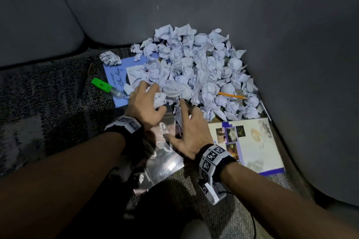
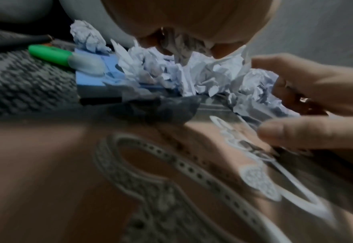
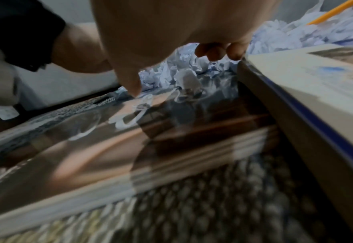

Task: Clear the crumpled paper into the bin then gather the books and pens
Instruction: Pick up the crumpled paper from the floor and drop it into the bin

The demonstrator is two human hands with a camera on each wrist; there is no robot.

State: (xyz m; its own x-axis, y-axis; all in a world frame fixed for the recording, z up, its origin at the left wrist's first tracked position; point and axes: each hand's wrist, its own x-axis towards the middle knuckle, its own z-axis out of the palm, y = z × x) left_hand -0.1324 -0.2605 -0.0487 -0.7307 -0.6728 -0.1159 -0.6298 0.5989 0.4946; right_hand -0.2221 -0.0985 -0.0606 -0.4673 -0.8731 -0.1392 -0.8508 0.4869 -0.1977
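Observation:
A heap of crumpled pale paper [image 1: 198, 75] lies on the carpet against grey cushions. My left hand [image 1: 149, 101] grips one paper ball [image 1: 160, 100] at the heap's near edge; in the left wrist view its fingers [image 2: 192, 24] curl onto paper [image 2: 179, 44]. My right hand [image 1: 186, 122] hovers with fingers spread over a glossy book [image 1: 165, 163], its thumb touching the cover [image 3: 88, 148]. A blue book [image 1: 116, 81] lies partly under the heap, and a cream photo book [image 1: 250, 141] lies to the right. A green highlighter [image 1: 103, 85], an orange pencil [image 1: 231, 95] and a dark pen [image 1: 83, 81] lie around.
Grey sofa cushions [image 1: 272, 25] wall in the heap at the back and right. A silver pen [image 1: 265, 109] lies along the right cushion's foot. Patterned carpet [image 1: 38, 103] spreads to the left and near me. No bin is in view.

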